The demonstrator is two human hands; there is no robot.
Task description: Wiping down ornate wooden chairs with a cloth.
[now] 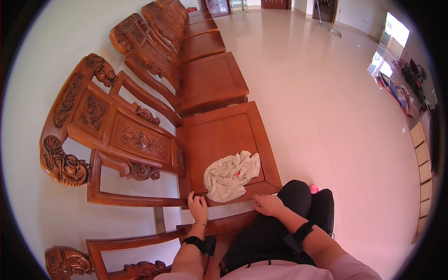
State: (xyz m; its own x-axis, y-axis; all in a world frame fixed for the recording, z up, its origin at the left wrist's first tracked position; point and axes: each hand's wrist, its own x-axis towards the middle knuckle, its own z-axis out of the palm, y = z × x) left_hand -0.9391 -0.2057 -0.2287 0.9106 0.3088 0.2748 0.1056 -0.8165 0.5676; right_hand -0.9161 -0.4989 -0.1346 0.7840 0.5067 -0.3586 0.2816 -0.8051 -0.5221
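A carved reddish-brown wooden chair [219, 130] stands just ahead of my knees, its tall back to the left. My left hand [198, 209] is closed over the near edge of its seat, by the rear corner where the back's frame meets it. At the same near edge, closer to the front corner, my right hand [268, 204] has its fingers hooked on the wood; the fingertips are partly hidden. Between and beyond both hands, a crumpled off-white cloth [231, 175] with a small red spot lies on the seat.
Several matching chairs [212, 79] run in a row along the left wall; another chair back [133, 254] is beside me. A wall socket strip [160, 219] shows behind. Glossy pale floor [317, 107] spreads right, with a pink object [314, 188] near my knee and cardboard-coloured boxes [422, 172] far right.
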